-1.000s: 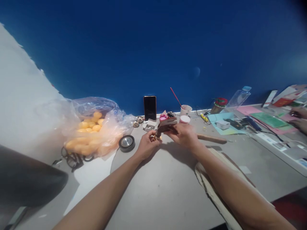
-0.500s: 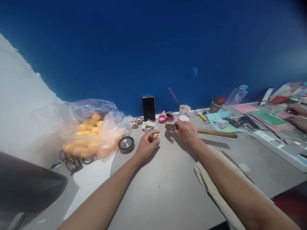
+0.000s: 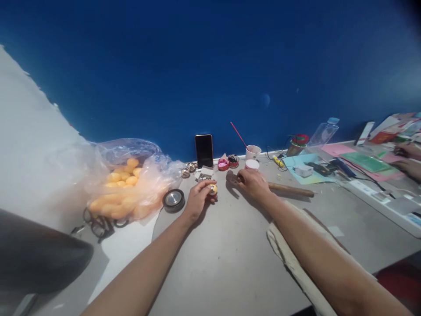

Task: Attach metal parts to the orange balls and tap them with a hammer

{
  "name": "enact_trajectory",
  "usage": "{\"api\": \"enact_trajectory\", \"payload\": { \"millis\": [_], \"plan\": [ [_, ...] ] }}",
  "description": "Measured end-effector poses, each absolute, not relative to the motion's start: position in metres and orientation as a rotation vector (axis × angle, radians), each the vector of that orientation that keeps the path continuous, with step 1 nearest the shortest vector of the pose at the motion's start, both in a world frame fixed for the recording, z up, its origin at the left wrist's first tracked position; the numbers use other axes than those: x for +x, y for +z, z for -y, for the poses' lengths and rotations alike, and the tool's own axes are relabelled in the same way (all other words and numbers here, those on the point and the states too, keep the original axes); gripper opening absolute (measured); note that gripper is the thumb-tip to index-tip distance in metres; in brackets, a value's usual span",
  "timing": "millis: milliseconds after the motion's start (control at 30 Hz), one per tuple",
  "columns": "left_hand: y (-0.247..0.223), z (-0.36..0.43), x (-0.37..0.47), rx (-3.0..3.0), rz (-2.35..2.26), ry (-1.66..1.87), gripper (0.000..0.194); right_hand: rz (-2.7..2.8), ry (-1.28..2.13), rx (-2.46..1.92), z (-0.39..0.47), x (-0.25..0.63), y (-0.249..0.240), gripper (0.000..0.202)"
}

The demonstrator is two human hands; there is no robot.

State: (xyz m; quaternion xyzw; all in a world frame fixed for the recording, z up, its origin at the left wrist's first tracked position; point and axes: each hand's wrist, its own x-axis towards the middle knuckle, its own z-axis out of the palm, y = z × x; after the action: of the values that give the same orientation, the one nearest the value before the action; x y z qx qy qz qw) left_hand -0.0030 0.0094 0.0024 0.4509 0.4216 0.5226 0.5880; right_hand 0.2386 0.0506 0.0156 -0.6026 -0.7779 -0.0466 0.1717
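Note:
My left hand (image 3: 197, 199) grips a small yellow ball (image 3: 213, 189) that has shiny metal pieces on its surface. In my right hand (image 3: 255, 184) is a hammer (image 3: 291, 189), held close to its head, with the wooden handle pointing right. The hammer head (image 3: 232, 177) is just right of the ball, apart from it. Behind my left fingers sits a small open box (image 3: 204, 172) of shiny metal bits, partly covered. Two metal-covered balls (image 3: 186, 172) lie left of the box. Left of my hand is a black round object with a silver centre (image 3: 173, 199).
A plastic bag (image 3: 144, 151) of orange-yellow balls (image 3: 126, 175) lies left. A phone (image 3: 204, 150) leans on the blue wall. Red tins (image 3: 222, 164) and a paper cup (image 3: 253, 152) with a red stick stand behind. A cloth (image 3: 286, 250) and power strip (image 3: 381, 202) lie right. Another person's hands (image 3: 409, 160) appear far right.
The ball has been turned in my left hand, and more of its yellow side shows. My right hand has shifted slightly left, and the hammer handle's end has moved left and down.

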Motion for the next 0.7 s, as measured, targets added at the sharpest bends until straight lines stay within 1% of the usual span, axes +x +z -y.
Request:
{"api": "enact_trajectory", "payload": {
  "millis": [133,300,367,433,567,633,700],
  "plan": [
    [0.0038,-0.0073,-0.0026,1.073,-0.989,1.213,0.038,2.219,-0.103,-1.703,-0.053,0.2399,0.0129,0.013],
    [0.0057,-0.0058,-0.0015,1.159,-1.033,1.228,0.025,2.245,-0.081,-1.678,-0.0519,0.2386,0.0136,0.011],
    [0.0059,-0.0064,-0.0009,1.162,-1.043,1.221,0.025,2.267,-0.04,-1.677,-0.0506,0.2368,0.0151,0.013],
    [0.0053,-0.0075,-0.0005,1.12,-1.041,1.222,0.032,2.285,-0.001,-1.674,-0.0496,0.2352,0.0168,0.016],
    [0.002,-0.0095,-0.0022,1.028,-0.982,1.284,0.057,2.303,0.025,-1.661,-0.05,0.2346,0.0182,0.015],
    [0.0005,-0.0099,-0.0036,1.025,-0.962,1.295,0.061,2.313,0.034,-1.642,-0.0516,0.2363,0.017,0.016],
    [-0.0005,-0.0102,-0.004,1.052,-0.983,1.288,0.061,2.315,0.042,-1.585,-0.0539,0.239,0.0147,0.016]
  ]
}}
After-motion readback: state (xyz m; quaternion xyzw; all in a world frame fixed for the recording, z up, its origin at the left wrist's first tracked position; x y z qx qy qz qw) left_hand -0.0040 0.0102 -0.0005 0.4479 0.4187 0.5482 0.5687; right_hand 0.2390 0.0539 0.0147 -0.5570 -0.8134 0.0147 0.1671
